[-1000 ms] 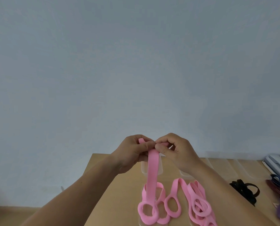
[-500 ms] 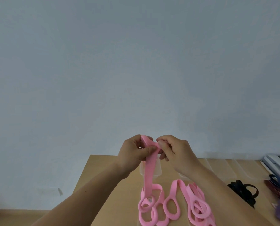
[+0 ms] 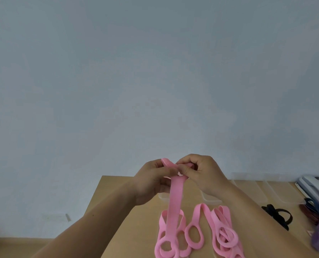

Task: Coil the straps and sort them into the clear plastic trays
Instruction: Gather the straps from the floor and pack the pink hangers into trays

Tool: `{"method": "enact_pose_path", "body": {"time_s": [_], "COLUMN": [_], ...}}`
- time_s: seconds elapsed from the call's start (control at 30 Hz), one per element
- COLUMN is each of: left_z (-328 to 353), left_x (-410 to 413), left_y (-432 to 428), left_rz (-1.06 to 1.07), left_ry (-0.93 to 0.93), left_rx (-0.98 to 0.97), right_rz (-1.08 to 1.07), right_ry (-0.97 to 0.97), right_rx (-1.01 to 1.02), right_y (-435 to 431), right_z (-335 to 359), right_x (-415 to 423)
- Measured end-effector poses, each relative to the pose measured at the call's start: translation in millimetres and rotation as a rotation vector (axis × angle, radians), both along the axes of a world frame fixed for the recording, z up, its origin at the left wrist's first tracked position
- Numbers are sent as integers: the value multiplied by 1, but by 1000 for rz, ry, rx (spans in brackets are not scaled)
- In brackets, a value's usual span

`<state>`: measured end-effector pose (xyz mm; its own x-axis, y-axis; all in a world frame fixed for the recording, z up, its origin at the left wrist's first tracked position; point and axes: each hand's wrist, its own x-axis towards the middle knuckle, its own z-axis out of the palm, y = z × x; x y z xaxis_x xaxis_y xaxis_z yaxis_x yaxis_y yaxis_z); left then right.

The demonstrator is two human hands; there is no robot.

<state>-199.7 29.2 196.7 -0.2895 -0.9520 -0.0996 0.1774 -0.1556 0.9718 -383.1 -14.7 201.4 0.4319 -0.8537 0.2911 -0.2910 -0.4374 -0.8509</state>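
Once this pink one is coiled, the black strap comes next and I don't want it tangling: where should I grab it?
Take the black strap at its bunched left end, where the layers gather. Pinch it from above with the right hand, the nearer one, which is now pinching the pink strap. The open loop on the black strap's right would probably just pull loose.

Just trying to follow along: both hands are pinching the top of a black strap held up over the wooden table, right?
Not quite: it is a pink strap, not black. The head view shows the left hand and right hand pinching its top, held up over the wooden table.
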Motion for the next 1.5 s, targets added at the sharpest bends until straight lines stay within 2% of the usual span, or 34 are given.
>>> {"method": "enact_pose_path", "body": {"time_s": [0.17, 0.3, 0.37, 0.5, 0.63, 0.73, 0.8, 1.0, 1.27, 1.37, 1.5], "left_z": [2, -1, -1, -6, -5, -9, -9, 4, 7, 2, 3], "left_x": [-4, -3, 0, 5, 3, 3, 3, 9, 15, 14, 13], "left_y": [-2, -2, -3, -5, -6, -8, -7, -4, -1, 0, 1], "left_rz": [149, 155, 185, 287, 308, 330, 319, 111, 68, 125, 159], "left_ry": [13, -11, 0, -51, -168, -249, -264, -226, -117, -56, -8], "left_rx": [120, 52, 10, -73, -236, -286, -248, -65, 36, 59, 12], "right_rz": [-151, -171, -130, -66, -22, -41, -68, -85, -34, -38, 92], "right_ry": [188, 179, 127, -107, -202, -107, -59, 52, 85, 19, -139], "right_rx": [-307, -440, -338, 69, 219, 116, 37, -198, -360, -258, 125], "right_y": [3, 5, 4, 3, 2, 2, 2, 4, 8, 10, 10], "right_z": [-8, -12, -12, -8, -7, -9, -8, -9, -14, -17, -9], "right_x": [2, 3, 2, 1, 6, 7, 7, 9, 11, 11, 5]}}
